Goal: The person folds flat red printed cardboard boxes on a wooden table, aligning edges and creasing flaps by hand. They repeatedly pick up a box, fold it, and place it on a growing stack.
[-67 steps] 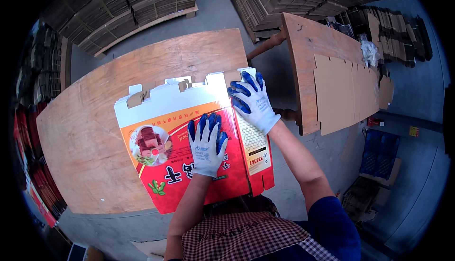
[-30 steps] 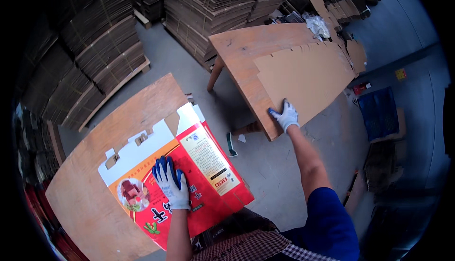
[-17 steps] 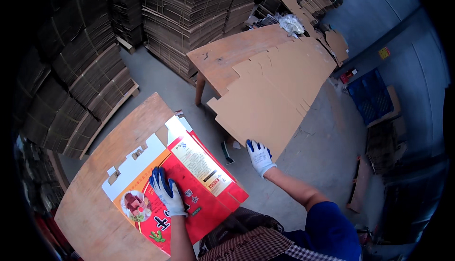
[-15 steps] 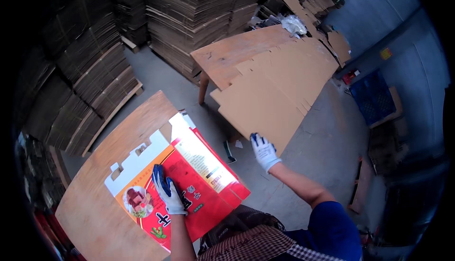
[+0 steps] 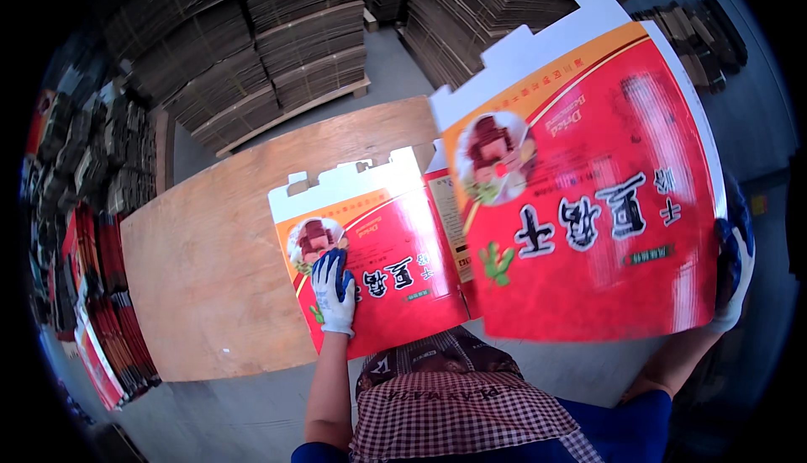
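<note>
A red and orange printed carton blank (image 5: 382,236) with white slotted flaps lies on the wooden table, in front of me. My left hand (image 5: 334,291), in a white and blue work glove, presses flat on its left panel with the fingers stretched out. On the right, a large printed panel (image 5: 555,278) stands raised and tilted toward me. It seems joined to the lying panel along a narrow side strip. Gripping its right edge is my gloved right hand (image 5: 734,265); some of its fingers are hidden behind the board.
A bare part of the wooden table (image 5: 202,253) stretches out to the left. Stacks of brown cardboard (image 5: 311,42) stand on pallets at the back. Folded red cartons (image 5: 105,295) are piled at the far left, beside more bundled cardboard (image 5: 113,160).
My right hand has gone from the brown sheet to the carton's edge, and a printed panel is now lifted up at the right. My view has turned left; my left hand stays on the carton.
</note>
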`<action>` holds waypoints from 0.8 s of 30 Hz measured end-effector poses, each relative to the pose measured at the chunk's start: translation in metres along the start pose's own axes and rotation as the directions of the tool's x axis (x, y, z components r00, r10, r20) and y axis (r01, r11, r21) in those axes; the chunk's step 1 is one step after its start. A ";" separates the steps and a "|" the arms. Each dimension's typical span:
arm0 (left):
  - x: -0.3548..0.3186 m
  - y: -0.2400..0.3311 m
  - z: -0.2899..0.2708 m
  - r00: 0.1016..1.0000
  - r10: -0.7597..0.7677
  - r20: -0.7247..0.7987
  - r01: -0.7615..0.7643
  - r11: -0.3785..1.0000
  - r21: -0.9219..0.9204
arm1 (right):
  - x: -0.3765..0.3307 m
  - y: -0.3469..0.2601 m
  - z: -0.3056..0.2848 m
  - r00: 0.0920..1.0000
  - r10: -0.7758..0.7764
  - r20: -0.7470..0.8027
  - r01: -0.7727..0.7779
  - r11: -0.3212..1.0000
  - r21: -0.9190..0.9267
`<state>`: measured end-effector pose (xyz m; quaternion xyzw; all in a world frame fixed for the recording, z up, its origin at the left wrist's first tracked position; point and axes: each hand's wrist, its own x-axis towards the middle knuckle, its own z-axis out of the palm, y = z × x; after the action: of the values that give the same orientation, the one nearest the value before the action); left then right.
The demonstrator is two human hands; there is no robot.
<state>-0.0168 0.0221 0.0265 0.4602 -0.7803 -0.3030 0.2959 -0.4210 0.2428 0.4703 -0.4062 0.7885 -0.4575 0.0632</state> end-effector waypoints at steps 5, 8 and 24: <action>-0.006 -0.015 -0.005 0.987 -0.154 -0.040 0.106 0.824 -0.557 | -0.026 0.064 0.102 0.964 0.160 0.214 -0.230 0.906 0.355; 0.004 -0.006 -0.009 0.971 -0.236 0.049 0.187 0.611 -0.769 | -0.067 0.151 0.191 0.838 0.398 0.373 -0.544 0.661 0.518; 0.008 -0.034 -0.016 0.875 -0.484 -0.016 0.099 0.209 -0.973 | -0.115 0.240 0.262 0.660 0.372 0.653 -0.750 0.381 0.541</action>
<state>0.0101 -0.0020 0.0131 0.3712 -0.2764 -0.6804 0.5683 -0.3612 0.2075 0.1036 -0.1225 0.5627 -0.5970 0.5586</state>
